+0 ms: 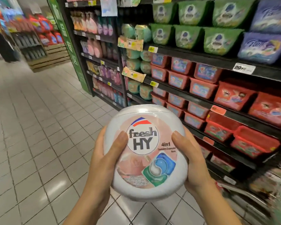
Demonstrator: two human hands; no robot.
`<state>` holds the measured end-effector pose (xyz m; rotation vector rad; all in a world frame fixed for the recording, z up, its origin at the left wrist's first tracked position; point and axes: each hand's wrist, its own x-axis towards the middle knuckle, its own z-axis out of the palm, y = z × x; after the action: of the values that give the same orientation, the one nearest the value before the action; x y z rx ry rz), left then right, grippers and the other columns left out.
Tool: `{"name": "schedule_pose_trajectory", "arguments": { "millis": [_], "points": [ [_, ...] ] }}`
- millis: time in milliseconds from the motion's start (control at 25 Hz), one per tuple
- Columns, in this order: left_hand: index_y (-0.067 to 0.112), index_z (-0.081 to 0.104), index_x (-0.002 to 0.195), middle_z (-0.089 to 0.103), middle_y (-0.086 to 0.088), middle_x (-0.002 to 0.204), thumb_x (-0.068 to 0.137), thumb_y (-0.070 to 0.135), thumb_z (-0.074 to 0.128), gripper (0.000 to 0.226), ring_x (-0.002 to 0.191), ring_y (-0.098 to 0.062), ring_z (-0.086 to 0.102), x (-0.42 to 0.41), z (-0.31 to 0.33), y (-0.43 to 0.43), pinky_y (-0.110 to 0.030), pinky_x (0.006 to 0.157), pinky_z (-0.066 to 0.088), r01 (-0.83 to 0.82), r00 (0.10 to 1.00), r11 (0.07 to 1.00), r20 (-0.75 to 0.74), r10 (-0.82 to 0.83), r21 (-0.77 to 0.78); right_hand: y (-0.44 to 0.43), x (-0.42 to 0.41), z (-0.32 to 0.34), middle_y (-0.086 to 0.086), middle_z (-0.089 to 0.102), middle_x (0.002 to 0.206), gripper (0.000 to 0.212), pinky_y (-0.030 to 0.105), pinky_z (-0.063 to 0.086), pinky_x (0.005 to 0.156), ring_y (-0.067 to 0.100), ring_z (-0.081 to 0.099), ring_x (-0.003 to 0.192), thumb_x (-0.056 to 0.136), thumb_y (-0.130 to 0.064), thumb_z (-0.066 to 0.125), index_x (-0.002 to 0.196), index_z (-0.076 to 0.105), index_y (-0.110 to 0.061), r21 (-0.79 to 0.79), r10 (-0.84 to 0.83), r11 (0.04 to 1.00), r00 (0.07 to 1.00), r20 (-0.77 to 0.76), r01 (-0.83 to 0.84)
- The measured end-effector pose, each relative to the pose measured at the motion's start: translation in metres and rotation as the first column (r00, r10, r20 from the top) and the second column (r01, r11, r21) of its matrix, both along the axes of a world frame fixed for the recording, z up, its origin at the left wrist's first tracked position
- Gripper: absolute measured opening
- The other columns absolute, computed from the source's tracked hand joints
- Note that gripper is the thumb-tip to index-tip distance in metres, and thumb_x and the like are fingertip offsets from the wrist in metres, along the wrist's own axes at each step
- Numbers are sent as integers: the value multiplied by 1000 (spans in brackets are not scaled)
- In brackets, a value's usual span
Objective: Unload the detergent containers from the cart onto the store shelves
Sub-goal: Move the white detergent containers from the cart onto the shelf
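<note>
Hands hold one big round white plastic tub of laundry capsules (147, 153), with a pink label that says "fresh HY". The tub is low in the middle of the view, up in the air above the pale tiled floor (39, 127). It touches no shelf.

The left hand (104, 161) is curled around the tub's side at 9 o'clock, thumb lying flat on the label. The right hand (194, 161) is curled around the side at 3 o'clock, thumb on the label too. Both hands are closed on the tub, and both are just as near to it.

The tub is a bit longer from 12 o'clock to 6 o'clock than it is wide. Its label faces up at the camera. Its lid end points to 12 o'clock, away from the person, and the words read the right way up.

The black store shelves (201, 57) run from 12 o'clock round to 3 o'clock of the tub, well apart from it. Rounded tubs in green-blue colours (134, 64) sit at about 12 o'clock; I think the white tub may belong near them. Red tubs (234, 95) fill the shelves at 2 o'clock. A blurry metal part at 4 o'clock may be the cart (250, 202); I cannot tell for sure.

To shelve the tub, I think the hands must carry it up and to the right.
</note>
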<state>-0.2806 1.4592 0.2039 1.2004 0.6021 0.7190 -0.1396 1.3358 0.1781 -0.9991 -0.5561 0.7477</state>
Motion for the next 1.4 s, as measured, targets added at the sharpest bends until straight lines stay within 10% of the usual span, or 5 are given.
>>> {"name": "schedule_pose_trajectory", "arguments": {
  "millis": [680,1280,1400],
  "points": [
    [33,59,124,71,1,116,67,53,72,62,103,-19,70,306,50,197,-27,72,59,636,729,733,122,-673,242,130,190,55,27,61,122,69,66,44,95,50,58,110,72,-40,76,130,52,-13,164,-664,744,743,84,647],
    [32,44,135,64,10,122,62,60,71,83,107,-7,65,571,226,166,-25,80,57,435,493,571,347,-798,696,87,426,250,19,67,115,69,48,55,87,34,66,100,72,-38,65,131,50,-5,430,-758,644,453,469,633],
    [24,44,137,62,2,125,65,58,70,83,109,-11,65,620,263,152,-24,81,55,366,437,566,401,-805,739,73,469,289,2,73,95,44,32,58,73,18,70,85,77,-32,62,115,58,-10,477,-762,618,326,560,625]
  ]
}}
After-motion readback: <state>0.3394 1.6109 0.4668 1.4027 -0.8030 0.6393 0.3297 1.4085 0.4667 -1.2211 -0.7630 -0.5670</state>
